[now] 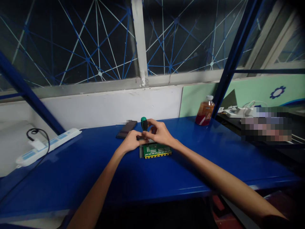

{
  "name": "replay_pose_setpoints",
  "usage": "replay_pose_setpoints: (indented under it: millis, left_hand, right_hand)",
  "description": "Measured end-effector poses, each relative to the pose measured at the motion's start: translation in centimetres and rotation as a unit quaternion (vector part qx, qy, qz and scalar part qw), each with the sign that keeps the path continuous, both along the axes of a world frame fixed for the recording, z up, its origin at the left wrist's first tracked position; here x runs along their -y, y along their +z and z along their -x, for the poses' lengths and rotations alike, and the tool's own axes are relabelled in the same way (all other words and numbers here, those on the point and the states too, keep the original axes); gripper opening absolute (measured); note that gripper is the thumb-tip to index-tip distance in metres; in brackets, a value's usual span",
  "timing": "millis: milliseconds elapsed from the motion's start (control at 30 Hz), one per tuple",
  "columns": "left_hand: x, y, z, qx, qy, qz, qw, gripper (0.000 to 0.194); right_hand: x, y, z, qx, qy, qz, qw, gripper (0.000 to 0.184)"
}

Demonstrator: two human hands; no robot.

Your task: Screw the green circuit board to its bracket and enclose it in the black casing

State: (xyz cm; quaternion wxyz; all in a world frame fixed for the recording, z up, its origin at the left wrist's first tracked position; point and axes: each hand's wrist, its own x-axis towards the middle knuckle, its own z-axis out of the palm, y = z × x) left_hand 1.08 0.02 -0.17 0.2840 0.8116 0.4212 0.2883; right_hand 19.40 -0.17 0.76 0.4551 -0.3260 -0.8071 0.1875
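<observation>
Green circuit board (158,150) lies on the blue table (143,178) just on my side of my fingertips, long axis left to right; my left hand (129,142) half-curls at its far left corner, any grip unclear, while my right hand (163,132) closes around an upright screwdriver (144,122), a smartphone (128,128) beyond

Both hands bare, left hand (130,140) and right hand (160,132), slim fingers, plain wrists. Both slender forearms bare too. Dark, near-black fabric sleeve edge (274,221) on right arm, bottom right corner; cut unclear. Dark area at bottom centre, too dim to tell if clothing.
</observation>
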Motion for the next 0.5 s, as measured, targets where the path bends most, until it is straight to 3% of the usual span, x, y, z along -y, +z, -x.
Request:
replay_pose_setpoints:
  millis: [100,300,500]
  left_hand:
    - [0.00,0.02,0.00,-0.002,0.028,-0.005,1.000,0.022]
    - [-0.08,-0.07,0.05,0.017,0.001,0.007,1.000,0.019]
    - [-0.07,-0.03,0.02,0.013,-0.016,0.013,1.000,0.017]
  right_hand:
    - [-0.20,-0.11,-0.02,0.002,-0.015,0.001,1.000,0.038]
    - [-0.07,0.13,-0.01,0.003,-0.025,-0.007,1.000,0.038]
    - [0.00,0.15,-0.08,-0.010,-0.004,0.029,1.000,0.032]
